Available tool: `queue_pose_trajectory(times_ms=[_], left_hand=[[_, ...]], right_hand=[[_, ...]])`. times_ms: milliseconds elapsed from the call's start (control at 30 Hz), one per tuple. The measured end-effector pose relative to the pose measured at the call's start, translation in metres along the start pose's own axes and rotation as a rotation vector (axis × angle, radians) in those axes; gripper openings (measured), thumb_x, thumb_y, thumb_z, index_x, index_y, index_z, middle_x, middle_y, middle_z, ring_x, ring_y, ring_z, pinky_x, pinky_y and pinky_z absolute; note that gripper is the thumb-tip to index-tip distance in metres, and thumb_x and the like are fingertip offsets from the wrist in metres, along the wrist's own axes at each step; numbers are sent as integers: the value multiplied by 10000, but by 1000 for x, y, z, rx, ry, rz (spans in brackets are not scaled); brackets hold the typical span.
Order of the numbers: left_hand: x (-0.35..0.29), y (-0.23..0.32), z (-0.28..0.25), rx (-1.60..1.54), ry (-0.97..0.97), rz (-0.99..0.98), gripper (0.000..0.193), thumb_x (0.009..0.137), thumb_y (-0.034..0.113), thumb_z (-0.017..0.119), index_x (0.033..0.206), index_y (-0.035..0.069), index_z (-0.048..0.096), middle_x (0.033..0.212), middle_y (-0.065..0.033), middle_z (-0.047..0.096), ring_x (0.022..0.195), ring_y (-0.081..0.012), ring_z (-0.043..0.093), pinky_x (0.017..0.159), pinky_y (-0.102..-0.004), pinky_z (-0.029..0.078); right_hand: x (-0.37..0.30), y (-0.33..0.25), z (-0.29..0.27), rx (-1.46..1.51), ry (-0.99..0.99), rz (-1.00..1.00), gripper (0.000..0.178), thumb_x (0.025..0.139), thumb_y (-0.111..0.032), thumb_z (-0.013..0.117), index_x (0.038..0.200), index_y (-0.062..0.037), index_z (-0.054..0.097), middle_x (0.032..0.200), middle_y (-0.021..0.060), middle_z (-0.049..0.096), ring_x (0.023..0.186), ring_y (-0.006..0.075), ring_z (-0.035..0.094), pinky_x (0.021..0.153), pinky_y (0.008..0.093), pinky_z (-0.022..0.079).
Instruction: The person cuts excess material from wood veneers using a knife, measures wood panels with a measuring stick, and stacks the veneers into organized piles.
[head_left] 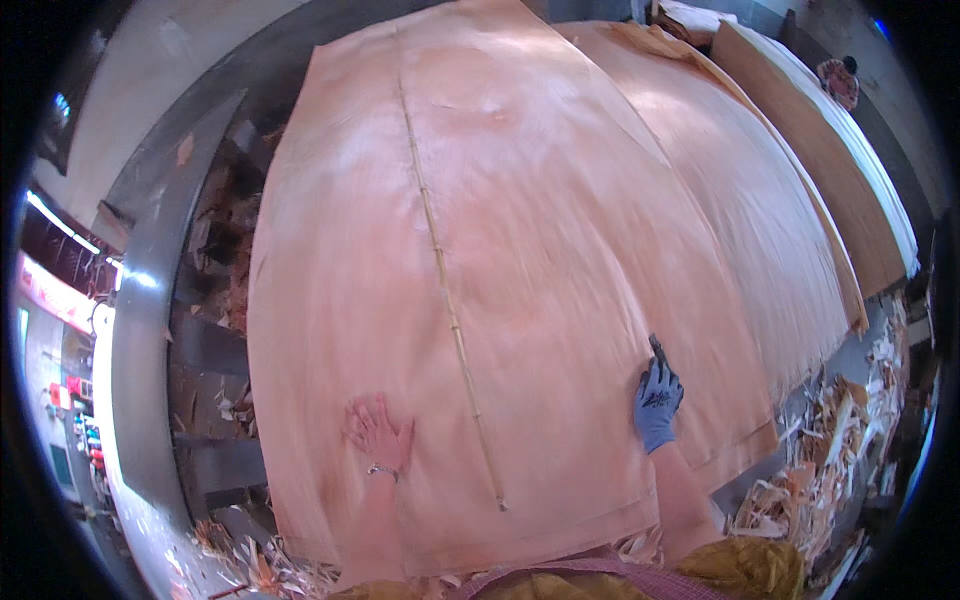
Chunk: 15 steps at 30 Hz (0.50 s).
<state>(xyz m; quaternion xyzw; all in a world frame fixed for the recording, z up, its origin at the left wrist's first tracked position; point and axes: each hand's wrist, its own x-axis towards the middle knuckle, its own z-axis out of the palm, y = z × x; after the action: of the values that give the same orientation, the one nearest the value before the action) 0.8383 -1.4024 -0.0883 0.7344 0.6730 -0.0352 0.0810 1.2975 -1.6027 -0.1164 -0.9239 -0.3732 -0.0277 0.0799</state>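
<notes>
A broad, thin sheet of pinkish wood veneer [560, 400] spreads out before me. Lengthwise on it lies a long, thin bamboo stick [437, 245], its near end close to the sheet's front edge. My bare left hand [380, 437] rests flat on the veneer, left of the stick, fingers spread. To the right of the stick, my right hand [658, 405], in a grey-blue glove, is closed by a raised fold in the sheet. A small dark object [656, 347] sticks out beyond its fingers; its kind is unclear.
More veneer sheets [760, 230] lie at the right, with a tall stack [815, 150] behind. Wood scraps [800, 490] litter the floor at right and near my front. A grey metal rail [150, 330] runs along the left. Another person [838, 82] is at the far right.
</notes>
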Motion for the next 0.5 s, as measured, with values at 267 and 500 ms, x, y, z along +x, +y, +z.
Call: queue_pose_trajectory(times_ms=[267, 500], left_hand=[[-100, 29, -54, 25, -265, -90, 863, 842, 591, 535, 1526, 205, 177, 1573, -212, 94, 1453, -407, 54, 1101, -663, 50], [-124, 44, 1, -125, 2, 77, 619, 864, 476, 601, 1231, -8, 482, 1272, -268, 484, 1226, -386, 427, 1025, -461, 334]], right_hand=[[-19, 34, -5, -80, 179, 142, 368, 908, -185, 524, 1262, -85, 531, 1136, 138, 600, 1020, 341, 556, 854, 468, 454], [-16, 64, 10, 170, 126, 247, 315, 858, -209, 588, 1156, -107, 582, 1068, 148, 614, 967, 347, 578, 816, 470, 475]])
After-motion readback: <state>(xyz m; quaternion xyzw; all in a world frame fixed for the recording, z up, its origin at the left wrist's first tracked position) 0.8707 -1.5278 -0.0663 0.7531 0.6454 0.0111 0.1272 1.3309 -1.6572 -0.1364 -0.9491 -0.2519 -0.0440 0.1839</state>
